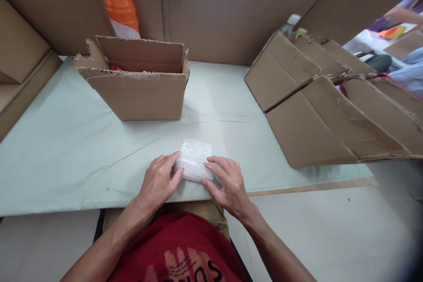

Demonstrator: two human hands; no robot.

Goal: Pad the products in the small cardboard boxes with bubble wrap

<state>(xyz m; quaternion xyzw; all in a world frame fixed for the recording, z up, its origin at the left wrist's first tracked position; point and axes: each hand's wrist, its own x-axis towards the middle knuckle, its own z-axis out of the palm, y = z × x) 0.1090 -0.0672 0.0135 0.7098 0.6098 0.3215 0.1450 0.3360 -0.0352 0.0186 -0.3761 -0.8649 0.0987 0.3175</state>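
**Bubble-wrap packet held flat between two hands at the table's near edge**

The small, flat, rectangular packet of clear bubble wrap (194,158) lies on the pale green sheet-covered table (66,150), close to its near edge and right in front of the person's body. Both hands touch it from opposite sides.

The left hand (160,180) rests palm down on the table at the packet's left side. Its fingers are held together and point toward the packet, with the fingertips on its left edge and near corner; the thumb lies along the near side. The right hand (228,181) mirrors it on the right: its fingers are loosely spread and bent, the tips pressing on the packet's right edge. Neither hand lifts the packet; they press against it from both sides while it lies flat. What the wrap holds cannot be told.

Beyond the left hand, well apart from it, stands an open brown cardboard box (139,83) with ragged torn flaps. Behind that box rises an orange plastic bottle (118,2) with a white label, set against a brown cardboard wall (231,9). Beyond and to the right of the right hand lies a leaning row of flattened brown cardboard boxes (330,110), overlapping one another. Below the hands, the person's red printed shirt (178,251) fills the foreground.
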